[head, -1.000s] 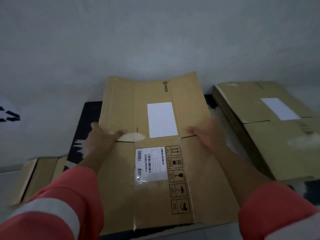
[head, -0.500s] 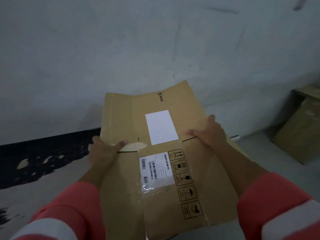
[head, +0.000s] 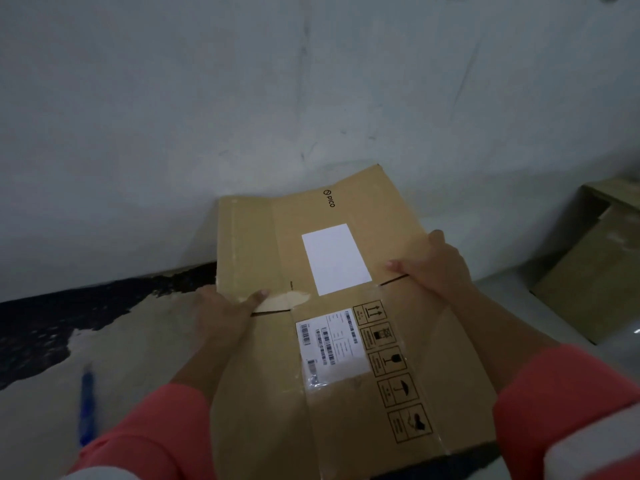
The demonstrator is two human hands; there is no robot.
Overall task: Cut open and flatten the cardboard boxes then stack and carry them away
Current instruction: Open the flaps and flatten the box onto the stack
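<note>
While your left hand (head: 225,317) pinches one flattened cardboard box (head: 263,393) at its left edge, thumb on top, your right hand (head: 436,268) grips its right edge. The box spans between your two hands. One other box (head: 595,282) sits well apart at right; one blurred blue object (head: 86,410) lies on the floor (head: 138,341).

Storeroom — bare scuffed wall (head: 173,98), cardboard boxes (head: 595,271)

Both arms reach forward. The left hand (head: 225,320) pinches the box (head: 332,341), thumb on top; the right hand (head: 438,268) grips its opposite edge.
</note>
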